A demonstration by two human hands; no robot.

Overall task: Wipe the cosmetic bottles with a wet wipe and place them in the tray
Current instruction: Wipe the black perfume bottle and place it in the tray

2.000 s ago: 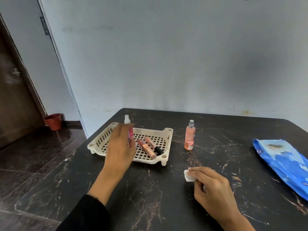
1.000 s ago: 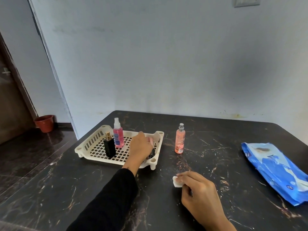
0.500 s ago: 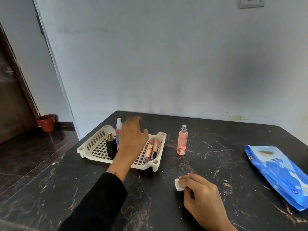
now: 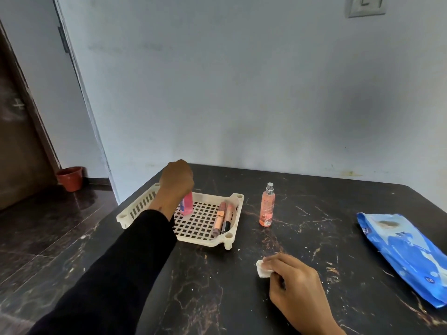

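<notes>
The left hand (image 4: 177, 181) has dropped onto the pink bottle (image 4: 186, 206), gripping it inside the tray (image 4: 232, 234). Right of the tray, the right hand (image 4: 294, 290) pinches a wipe (image 4: 262, 270); an orange bottle (image 4: 266, 206) stands on open bench (image 4: 338, 209).

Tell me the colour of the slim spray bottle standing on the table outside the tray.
Peach-orange with a silver cap; the slim spray bottle shows best in the head view.

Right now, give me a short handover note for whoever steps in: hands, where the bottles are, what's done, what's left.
Left hand grips the pink spray bottle, upright in the tray.
Right hand pinches the wet wipe on the table.
Two lip gloss tubes lie along the tray's right side.
Left: the peach spray bottle stands on the table outside the tray. Wipe it, then tray it.
Blue wipes pack lies far right.
</notes>
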